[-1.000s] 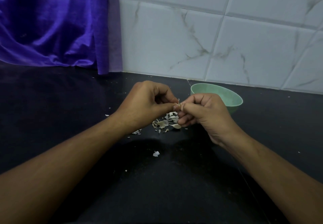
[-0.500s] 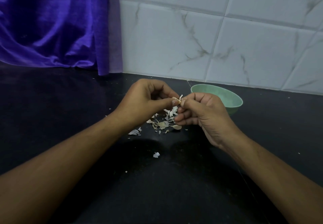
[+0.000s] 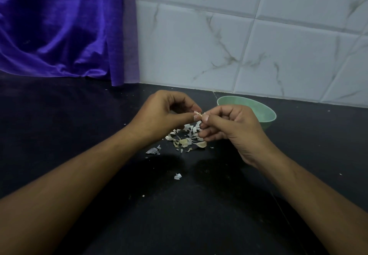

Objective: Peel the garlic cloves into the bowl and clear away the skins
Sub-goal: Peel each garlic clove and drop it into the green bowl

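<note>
Clove (image 3: 198, 113), pale, papery, pinched between left hand (image 3: 161, 115) and right hand (image 3: 233, 127).

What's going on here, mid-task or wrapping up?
Mid-task. A person is peeling garlic by hand above a black counter. The left hand and right hand both pinch one small garlic piece at their fingertips. A loose pile of skins lies on the counter under the hands, not yet cleared. The green bowl stands behind the right hand; its contents are not visible.
</note>
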